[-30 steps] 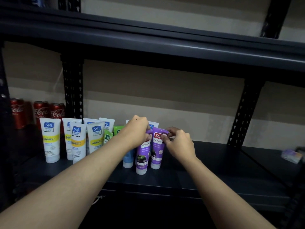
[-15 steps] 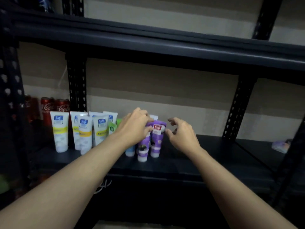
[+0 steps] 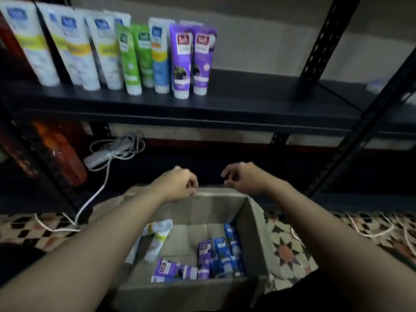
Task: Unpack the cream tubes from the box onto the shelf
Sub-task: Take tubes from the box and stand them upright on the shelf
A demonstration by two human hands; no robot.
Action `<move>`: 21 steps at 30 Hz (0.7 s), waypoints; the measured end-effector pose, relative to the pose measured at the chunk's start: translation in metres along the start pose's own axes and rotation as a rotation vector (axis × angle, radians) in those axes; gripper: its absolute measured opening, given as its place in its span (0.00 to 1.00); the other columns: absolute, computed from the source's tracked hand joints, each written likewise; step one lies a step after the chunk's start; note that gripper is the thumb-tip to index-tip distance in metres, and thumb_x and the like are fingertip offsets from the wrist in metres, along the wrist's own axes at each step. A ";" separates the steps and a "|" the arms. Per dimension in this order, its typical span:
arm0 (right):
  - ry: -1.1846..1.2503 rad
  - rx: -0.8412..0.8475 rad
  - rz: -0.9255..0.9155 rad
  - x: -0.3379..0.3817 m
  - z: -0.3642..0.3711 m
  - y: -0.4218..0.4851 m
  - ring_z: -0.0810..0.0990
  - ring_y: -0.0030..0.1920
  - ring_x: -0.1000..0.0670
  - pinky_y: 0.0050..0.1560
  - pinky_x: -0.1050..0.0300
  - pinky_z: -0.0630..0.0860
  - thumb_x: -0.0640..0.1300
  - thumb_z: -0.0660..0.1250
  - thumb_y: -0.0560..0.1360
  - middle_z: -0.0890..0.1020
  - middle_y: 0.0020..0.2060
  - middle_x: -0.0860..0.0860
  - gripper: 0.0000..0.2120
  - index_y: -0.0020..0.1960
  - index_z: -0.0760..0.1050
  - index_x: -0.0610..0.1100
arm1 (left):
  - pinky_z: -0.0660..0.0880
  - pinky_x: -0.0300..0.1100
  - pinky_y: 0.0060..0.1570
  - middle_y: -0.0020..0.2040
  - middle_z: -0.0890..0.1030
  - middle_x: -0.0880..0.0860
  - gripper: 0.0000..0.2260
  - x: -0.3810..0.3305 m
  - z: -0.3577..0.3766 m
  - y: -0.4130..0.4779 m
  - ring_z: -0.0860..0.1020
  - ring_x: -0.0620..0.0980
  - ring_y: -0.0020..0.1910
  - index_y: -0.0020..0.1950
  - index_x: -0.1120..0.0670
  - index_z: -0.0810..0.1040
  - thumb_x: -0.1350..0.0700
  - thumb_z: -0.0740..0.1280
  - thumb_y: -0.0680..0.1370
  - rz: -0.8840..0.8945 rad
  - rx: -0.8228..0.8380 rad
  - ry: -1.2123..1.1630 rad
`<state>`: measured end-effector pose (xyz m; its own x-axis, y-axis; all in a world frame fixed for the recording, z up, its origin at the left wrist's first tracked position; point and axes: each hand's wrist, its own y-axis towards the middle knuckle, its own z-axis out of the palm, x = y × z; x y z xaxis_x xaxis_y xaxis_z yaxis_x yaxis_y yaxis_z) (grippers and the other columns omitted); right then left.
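Observation:
A cardboard box (image 3: 254, 224) sits on the floor below me, holding several purple, blue and white cream tubes (image 3: 203, 258). My left hand (image 3: 179, 184) and my right hand (image 3: 244, 177) hover over the box's far rim, both empty, fingers loosely curled. On the dark shelf (image 3: 247, 102) above stand several tubes upright on their caps: white and yellow ones (image 3: 69, 48) at the left, two green ones (image 3: 135, 55), a blue one (image 3: 160, 57), and two purple ones (image 3: 191, 57) at the right end of the row.
A white power strip with a coiled cable (image 3: 112, 152) lies on the lower shelf at left. An orange-red bottle (image 3: 63, 154) stands further left. Black shelf posts (image 3: 319, 43) rise at right. The floor has patterned tiles (image 3: 288, 246) with white cords.
Both hands left the two purple tubes standing on the shelf and dropped down to the box. The view has tilted down from the shelf to the box on the floor.

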<state>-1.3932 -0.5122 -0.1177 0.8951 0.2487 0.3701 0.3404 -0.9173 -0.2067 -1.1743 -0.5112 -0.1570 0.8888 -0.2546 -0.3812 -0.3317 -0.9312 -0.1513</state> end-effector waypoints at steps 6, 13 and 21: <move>-0.023 0.266 0.197 -0.053 0.099 0.034 0.79 0.59 0.45 0.56 0.58 0.73 0.42 0.60 0.76 0.81 0.57 0.46 0.16 0.61 0.78 0.42 | 0.75 0.36 0.49 0.47 0.85 0.49 0.06 0.011 0.119 0.041 0.80 0.44 0.45 0.49 0.52 0.84 0.57 0.67 0.76 -0.164 0.217 -0.236; -0.042 0.439 0.426 -0.117 0.213 0.086 0.77 0.59 0.42 0.57 0.51 0.75 0.43 0.67 0.75 0.78 0.60 0.42 0.19 0.64 0.73 0.40 | 0.79 0.42 0.35 0.46 0.84 0.59 0.09 0.010 0.247 0.074 0.82 0.56 0.37 0.50 0.59 0.82 0.56 0.64 0.78 -0.482 0.484 -0.527; -0.116 0.343 0.585 -0.145 0.276 0.085 0.74 0.65 0.43 0.61 0.53 0.72 0.36 0.55 0.81 0.74 0.65 0.39 0.16 0.67 0.69 0.35 | 0.82 0.52 0.38 0.50 0.80 0.68 0.12 0.003 0.330 0.098 0.83 0.63 0.43 0.61 0.66 0.70 0.60 0.61 0.81 -0.816 0.585 -0.810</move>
<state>-1.4148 -0.5409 -0.4392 0.9780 -0.2082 0.0146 -0.1536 -0.7654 -0.6249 -1.3085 -0.5174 -0.4740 0.5229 0.7524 -0.4006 -0.0581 -0.4374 -0.8974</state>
